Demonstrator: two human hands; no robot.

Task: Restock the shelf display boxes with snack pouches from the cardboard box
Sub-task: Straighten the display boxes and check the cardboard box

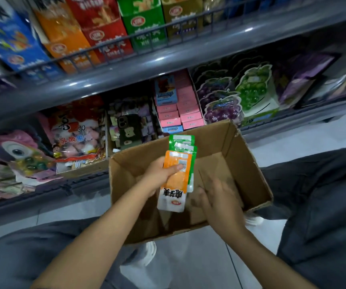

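My left hand (159, 174) grips a small stack of snack pouches over the open cardboard box (251, 163). An orange pouch (175, 182) lies on top, with green pouches (183, 142) fanned out behind it. My right hand (216, 197) hovers inside the box near its bottom, motion-blurred, fingers spread and holding nothing. The box's inside looks bare where it shows. On the upper shelf stand tall display boxes: blue (11, 38), orange (63, 36), red (103, 26) and green (145, 19).
The lower shelf holds candy bags (76, 130), a phone in a case (127, 130), pink boxes (184, 105) and grape-shaped packs (222, 109). A grey shelf edge (126, 67) juts out above. My knees flank the box on the tiled floor.
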